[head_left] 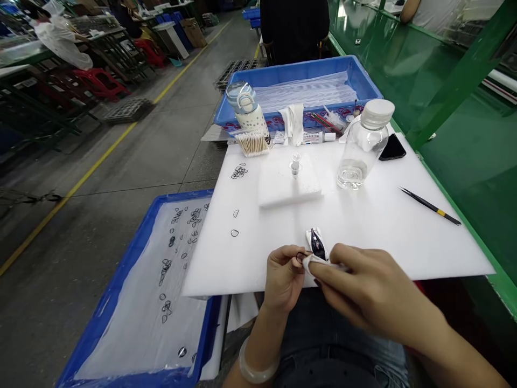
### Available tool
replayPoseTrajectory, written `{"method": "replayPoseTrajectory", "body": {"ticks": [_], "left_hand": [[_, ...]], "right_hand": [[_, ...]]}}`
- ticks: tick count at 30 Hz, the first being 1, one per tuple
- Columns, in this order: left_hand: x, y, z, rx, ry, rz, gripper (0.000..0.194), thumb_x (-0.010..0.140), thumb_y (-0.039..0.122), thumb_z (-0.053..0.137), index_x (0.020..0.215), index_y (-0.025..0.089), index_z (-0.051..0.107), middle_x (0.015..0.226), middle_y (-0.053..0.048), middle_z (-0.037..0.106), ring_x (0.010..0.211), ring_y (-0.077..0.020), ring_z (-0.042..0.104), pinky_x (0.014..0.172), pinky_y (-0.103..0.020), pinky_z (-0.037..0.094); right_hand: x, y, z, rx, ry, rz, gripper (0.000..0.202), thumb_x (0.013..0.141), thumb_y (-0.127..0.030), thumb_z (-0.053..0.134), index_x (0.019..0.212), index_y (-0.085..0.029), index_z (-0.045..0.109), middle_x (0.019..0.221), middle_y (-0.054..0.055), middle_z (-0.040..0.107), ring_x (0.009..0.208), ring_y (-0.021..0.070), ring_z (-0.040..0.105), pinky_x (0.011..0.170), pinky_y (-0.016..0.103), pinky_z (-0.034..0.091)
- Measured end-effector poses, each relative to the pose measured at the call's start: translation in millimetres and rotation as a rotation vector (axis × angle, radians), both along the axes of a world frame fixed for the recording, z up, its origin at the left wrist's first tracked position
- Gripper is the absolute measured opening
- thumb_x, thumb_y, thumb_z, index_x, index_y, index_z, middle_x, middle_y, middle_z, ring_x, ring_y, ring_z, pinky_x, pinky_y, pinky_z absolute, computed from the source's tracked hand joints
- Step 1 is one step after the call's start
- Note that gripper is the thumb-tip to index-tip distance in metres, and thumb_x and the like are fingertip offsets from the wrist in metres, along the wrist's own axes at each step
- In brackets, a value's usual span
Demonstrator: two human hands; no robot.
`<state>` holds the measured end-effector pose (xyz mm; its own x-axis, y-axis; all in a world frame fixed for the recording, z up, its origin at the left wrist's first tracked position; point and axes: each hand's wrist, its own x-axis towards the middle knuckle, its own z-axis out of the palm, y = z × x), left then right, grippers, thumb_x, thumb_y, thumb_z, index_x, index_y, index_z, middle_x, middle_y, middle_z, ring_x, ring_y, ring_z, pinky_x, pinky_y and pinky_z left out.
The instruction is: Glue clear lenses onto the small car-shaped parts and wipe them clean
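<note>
My left hand (284, 277) pinches a small dark ring (301, 257) at the near edge of the white board (363, 231). A white cloth (313, 262) is wrapped over a fingertip of my right hand (359, 285), whose fingers are closed on it and touch the ring. Just beyond the fingers lies a dark, glossy pointed piece (317, 245) on a white pad. Two thin dark rings (235, 233) lie apart at the board's left, with a small pile of rings (239, 172) farther back.
A foam block (288, 186) holds a small clear cup. Behind stand a clear bottle (357, 153), cotton swabs (252, 144), a patterned bottle (248, 110) and a blue tray (299, 75). Tweezers (430, 205) lie right. Another blue tray (117, 291) with rings sits lower left.
</note>
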<state>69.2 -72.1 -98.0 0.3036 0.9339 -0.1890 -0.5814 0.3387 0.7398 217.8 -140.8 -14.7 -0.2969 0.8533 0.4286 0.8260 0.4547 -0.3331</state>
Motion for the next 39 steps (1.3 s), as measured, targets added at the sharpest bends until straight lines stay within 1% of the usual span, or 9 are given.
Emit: {"method": "replayPoseTrajectory", "body": {"ticks": [4, 7, 10, 13, 16, 19, 29, 34, 39], "left_hand": [[1, 1, 2.8, 0.055, 0.004, -0.038, 0.032, 0.05, 0.044, 0.096, 0.066, 0.023, 0.078, 0.061, -0.001, 0.073, 0.058, -0.0109, 0.069, 0.059, -0.015, 0.059], [-6, 1, 4.7, 0.106, 0.053, -0.056, 0.028, 0.056, 0.04, 0.095, 0.071, 0.022, 0.079, 0.065, -0.002, 0.074, 0.059, -0.012, 0.069, 0.06, -0.017, 0.06], [-15, 0, 3.6, 0.38, 0.411, 0.016, 0.016, 0.069, 0.025, 0.089, 0.083, 0.024, 0.08, 0.077, -0.003, 0.077, 0.07, -0.0156, 0.072, 0.068, -0.023, 0.062], [-18, -2, 0.6, 0.752, 0.824, 0.143, 0.019, 0.075, 0.017, 0.082, 0.092, 0.026, 0.079, 0.085, -0.002, 0.077, 0.076, -0.0186, 0.072, 0.073, -0.03, 0.062], [-14, -4, -1.1, 1.0, 0.974, 0.186, 0.024, 0.078, 0.012, 0.078, 0.098, 0.025, 0.077, 0.087, -0.002, 0.076, 0.079, -0.0187, 0.071, 0.075, -0.032, 0.06], [-8, -4, -1.3, 1.134, 1.025, 0.173, 0.025, 0.08, 0.009, 0.076, 0.101, 0.022, 0.075, 0.086, -0.003, 0.073, 0.079, -0.0171, 0.068, 0.073, -0.029, 0.058], [-8, -2, -0.3, 1.037, 1.137, 0.1, 0.021, 0.082, 0.023, 0.078, 0.102, 0.021, 0.072, 0.103, -0.005, 0.067, 0.094, -0.0193, 0.068, 0.081, -0.033, 0.06], [-10, -2, 0.7, 0.975, 1.141, 0.059, 0.023, 0.084, 0.021, 0.074, 0.106, 0.021, 0.071, 0.118, -0.008, 0.068, 0.108, -0.0234, 0.067, 0.094, -0.041, 0.058], [-10, -1, -0.4, 0.962, 1.143, 0.033, 0.021, 0.085, 0.02, 0.072, 0.106, 0.02, 0.071, 0.12, -0.009, 0.07, 0.108, -0.0235, 0.067, 0.095, -0.042, 0.058]], "right_hand": [[27, -10, 8.7, 0.051, 0.157, -0.164, 0.024, 0.096, -0.015, 0.055, 0.116, -0.019, 0.067, 0.082, 0.002, 0.057, 0.058, 0.0077, 0.048, 0.052, 0.023, 0.037], [36, -10, -1.9, 0.064, 0.371, -0.26, 0.029, 0.093, -0.01, 0.058, 0.117, -0.023, 0.068, 0.081, 0.001, 0.057, 0.056, 0.0065, 0.048, 0.049, 0.021, 0.036], [33, -6, -24.6, -0.073, 0.533, -0.315, 0.024, 0.095, -0.017, 0.058, 0.114, -0.023, 0.071, 0.076, 0.0, 0.057, 0.057, 0.0081, 0.049, 0.049, 0.023, 0.037], [25, 0, -47.2, -0.226, 0.588, -0.37, 0.02, 0.096, -0.025, 0.058, 0.109, -0.02, 0.073, 0.074, 0.0, 0.057, 0.061, 0.0104, 0.053, 0.052, 0.024, 0.039], [17, 5, -61.0, -0.302, 0.59, -0.377, 0.021, 0.093, -0.027, 0.06, 0.108, -0.017, 0.071, 0.078, 0.002, 0.062, 0.068, 0.013, 0.058, 0.058, 0.025, 0.044], [11, 9, -65.8, -0.311, 0.571, -0.412, 0.021, 0.091, -0.028, 0.063, 0.107, -0.016, 0.07, 0.084, 0.004, 0.065, 0.073, 0.0149, 0.061, 0.061, 0.027, 0.046], [10, 13, -65.5, -0.371, 0.453, -0.424, 0.022, 0.092, -0.027, 0.062, 0.11, -0.016, 0.07, 0.084, 0.004, 0.066, 0.071, 0.0142, 0.061, 0.057, 0.025, 0.044], [10, 15, -65.0, -0.382, 0.423, -0.428, 0.021, 0.093, -0.026, 0.061, 0.109, -0.016, 0.069, 0.084, 0.003, 0.066, 0.069, 0.0136, 0.061, 0.056, 0.025, 0.042], [10, 13, -65.6, -0.378, 0.415, -0.43, 0.021, 0.093, -0.027, 0.062, 0.11, -0.017, 0.069, 0.084, 0.003, 0.065, 0.068, 0.0129, 0.06, 0.055, 0.024, 0.042]]}}
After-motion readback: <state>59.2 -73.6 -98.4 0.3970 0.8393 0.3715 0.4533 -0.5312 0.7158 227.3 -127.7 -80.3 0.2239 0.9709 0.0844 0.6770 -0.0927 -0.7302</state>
